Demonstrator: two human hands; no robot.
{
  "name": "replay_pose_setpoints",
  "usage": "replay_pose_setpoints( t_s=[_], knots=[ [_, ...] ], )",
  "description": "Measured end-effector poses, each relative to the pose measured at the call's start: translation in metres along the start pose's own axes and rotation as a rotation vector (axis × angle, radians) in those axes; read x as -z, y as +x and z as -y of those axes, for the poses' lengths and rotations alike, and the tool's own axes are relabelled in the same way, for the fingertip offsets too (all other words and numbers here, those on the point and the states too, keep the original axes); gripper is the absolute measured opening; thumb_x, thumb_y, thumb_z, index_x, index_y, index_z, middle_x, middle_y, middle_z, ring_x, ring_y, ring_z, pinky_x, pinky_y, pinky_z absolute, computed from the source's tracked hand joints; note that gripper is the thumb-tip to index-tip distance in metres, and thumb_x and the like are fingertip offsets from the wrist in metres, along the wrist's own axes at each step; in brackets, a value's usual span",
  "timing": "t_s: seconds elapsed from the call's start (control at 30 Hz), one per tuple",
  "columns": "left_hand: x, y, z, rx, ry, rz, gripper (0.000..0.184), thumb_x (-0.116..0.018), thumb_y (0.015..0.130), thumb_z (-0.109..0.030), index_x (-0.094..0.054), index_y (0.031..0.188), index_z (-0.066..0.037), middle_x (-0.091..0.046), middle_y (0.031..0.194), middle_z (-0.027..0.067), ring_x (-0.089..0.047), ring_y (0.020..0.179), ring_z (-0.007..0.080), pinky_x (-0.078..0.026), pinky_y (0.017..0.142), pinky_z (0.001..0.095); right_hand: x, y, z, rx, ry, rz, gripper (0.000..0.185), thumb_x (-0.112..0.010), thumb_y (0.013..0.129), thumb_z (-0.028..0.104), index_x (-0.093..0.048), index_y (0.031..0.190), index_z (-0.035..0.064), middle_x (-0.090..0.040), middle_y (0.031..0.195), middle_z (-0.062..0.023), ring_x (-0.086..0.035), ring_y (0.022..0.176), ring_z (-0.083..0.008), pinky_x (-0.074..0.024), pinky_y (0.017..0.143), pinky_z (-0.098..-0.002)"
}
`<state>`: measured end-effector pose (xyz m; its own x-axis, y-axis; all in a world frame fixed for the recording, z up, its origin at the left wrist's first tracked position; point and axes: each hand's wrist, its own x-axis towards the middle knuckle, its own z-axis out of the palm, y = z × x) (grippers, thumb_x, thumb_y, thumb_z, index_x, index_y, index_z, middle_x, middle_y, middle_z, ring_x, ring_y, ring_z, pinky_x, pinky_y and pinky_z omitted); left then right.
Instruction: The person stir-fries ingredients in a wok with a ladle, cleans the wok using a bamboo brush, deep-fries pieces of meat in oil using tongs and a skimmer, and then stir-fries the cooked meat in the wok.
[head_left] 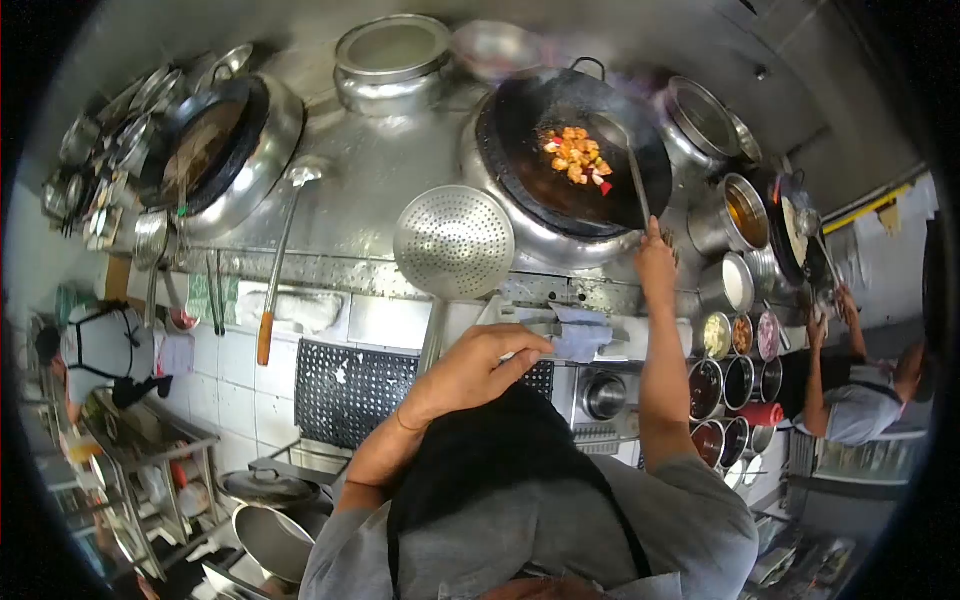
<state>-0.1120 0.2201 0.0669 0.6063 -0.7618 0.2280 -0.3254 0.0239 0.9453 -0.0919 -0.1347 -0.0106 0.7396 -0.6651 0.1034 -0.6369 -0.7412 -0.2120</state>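
My right hand [656,262] is wrapped round the handle of a long metal ladle [637,180]. The ladle's head lies inside a large black wok [520,185], beside browned food pieces [578,157] with some red bits. Light steam hangs over the wok. My left hand [490,358] is closed in front of my apron, fingers curled and pointing right; what lies in its grip is hidden. Just right of it a blue cloth [582,335] hangs at the counter edge. A perforated skimmer [454,243] rests on the edge, its handle passing down behind my left forearm.
A second wok [215,150] and an orange-handled ladle [280,260] are on the left. A steel pot [392,60] stands at the back. Seasoning containers [706,390] and a pot of orange-brown liquid [738,215] stand right. Co-workers [865,400] are at both sides.
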Motion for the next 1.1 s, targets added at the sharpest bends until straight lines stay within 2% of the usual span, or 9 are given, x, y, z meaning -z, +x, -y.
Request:
replay_pose_setpoints(
  t_s=[0.27, 0.4, 0.5, 0.57, 0.7, 0.77, 1.0, 1.07, 1.1],
  knots=[
    [-0.018, 0.040, 0.010, 0.067, 0.041, 0.121, 0.016, -0.059, 0.087, -0.007, -0.066, 0.099, 0.000, -0.066, 0.095, 0.0159, -0.064, 0.090, 0.0309, -0.049, 0.080, 0.0359, -0.003, 0.014, 0.003, 0.027, 0.050, 0.044, 0.045, -0.048, 0.091, 0.022, -0.045, 0.135, 0.0195, -0.065, 0.094, -0.0237, -0.062, 0.089, -0.0444, -0.0487, 0.077, -0.0524],
    [-0.058, 0.120, 0.055, -0.381, 0.512, -0.289, 0.013, -0.060, 0.084, -0.007, -0.067, 0.093, 0.000, -0.065, 0.101, 0.0189, -0.058, 0.104, 0.0361, -0.045, 0.090, 0.0428, 0.003, 0.023, 0.008, 0.167, 0.047, 0.102, 0.046, -0.049, 0.090, 0.021, -0.047, 0.135, 0.0225, -0.065, 0.099, -0.0235, -0.062, 0.092, -0.0425, -0.0493, 0.080, -0.0500],
    [-0.074, 0.179, 0.079, -0.421, 0.600, -0.449, 0.013, -0.061, 0.084, -0.011, -0.067, 0.089, -0.001, -0.065, 0.100, 0.0188, -0.057, 0.106, 0.0358, -0.047, 0.088, 0.0416, 0.058, 0.003, 0.004, 0.284, -0.084, 0.149, 0.047, -0.051, 0.088, 0.021, -0.048, 0.135, 0.0240, -0.065, 0.100, -0.0232, -0.063, 0.091, -0.0407, -0.0501, 0.079, -0.0493],
    [-0.076, 0.203, 0.091, -0.188, 0.676, -0.283, 0.017, -0.062, 0.084, -0.018, -0.068, 0.084, -0.002, -0.065, 0.098, 0.0186, -0.060, 0.099, 0.0341, -0.049, 0.082, 0.0411, 0.087, -0.008, -0.016, 0.318, -0.100, 0.095, 0.048, -0.054, 0.086, 0.016, -0.049, 0.134, 0.0247, -0.065, 0.092, -0.0210, -0.064, 0.083, -0.0392, -0.0499, 0.073, -0.0487],
    [-0.076, 0.219, 0.105, -0.022, 0.694, -0.350, 0.026, -0.063, 0.083, -0.029, -0.069, 0.075, -0.005, -0.066, 0.085, 0.0176, -0.065, 0.082, 0.0329, -0.052, 0.070, 0.0420, 0.137, -0.043, -0.078, 0.405, -0.067, -0.041, 0.050, -0.057, 0.086, 0.011, -0.050, 0.133, 0.0250, -0.062, 0.081, -0.0196, -0.061, 0.076, -0.0387, -0.0460, 0.067, -0.0497],
    [-0.076, 0.224, 0.113, 0.172, 0.834, -0.257, 0.034, -0.060, 0.082, -0.037, -0.069, 0.068, -0.007, -0.066, 0.072, 0.0163, -0.065, 0.068, 0.0345, -0.052, 0.063, 0.0448, 0.172, -0.058, -0.101, 0.330, -0.135, 0.058, 0.046, -0.059, 0.085, 0.013, -0.054, 0.129, 0.0241, -0.064, 0.086, -0.0196, -0.063, 0.078, -0.0386, -0.0487, 0.069, -0.0488],
    [-0.092, 0.210, 0.110, 0.057, 0.842, -0.325, 0.035, -0.055, 0.083, -0.035, -0.069, 0.062, -0.010, -0.062, 0.061, 0.0170, -0.063, 0.059, 0.0370, -0.052, 0.059, 0.0460, 0.122, -0.035, -0.102, 0.385, -0.148, 0.177, 0.046, -0.056, 0.086, 0.011, -0.052, 0.131, 0.0214, -0.064, 0.090, -0.0216, -0.061, 0.083, -0.0403, -0.0477, 0.072, -0.0496],
    [-0.099, 0.181, 0.067, 0.027, 0.853, -0.286, 0.035, -0.056, 0.082, -0.033, -0.068, 0.061, -0.009, -0.062, 0.059, 0.0166, -0.062, 0.057, 0.0363, -0.052, 0.057, 0.0455, 0.146, -0.033, -0.092, 0.368, -0.085, 0.257, 0.048, -0.056, 0.087, 0.010, -0.049, 0.133, 0.0234, -0.064, 0.097, -0.0229, -0.061, 0.088, -0.0411, -0.0475, 0.075, -0.0496],
    [-0.095, 0.174, 0.044, -0.013, 0.869, -0.234, 0.034, -0.057, 0.082, -0.032, -0.067, 0.059, -0.008, -0.061, 0.058, 0.0162, -0.062, 0.055, 0.0355, -0.051, 0.055, 0.0450, 0.161, -0.032, -0.102, 0.437, -0.086, 0.266, 0.049, -0.056, 0.086, 0.011, -0.050, 0.133, 0.0254, -0.064, 0.095, -0.0224, -0.062, 0.083, -0.0426, -0.0484, 0.075, -0.0501]
  ],
)
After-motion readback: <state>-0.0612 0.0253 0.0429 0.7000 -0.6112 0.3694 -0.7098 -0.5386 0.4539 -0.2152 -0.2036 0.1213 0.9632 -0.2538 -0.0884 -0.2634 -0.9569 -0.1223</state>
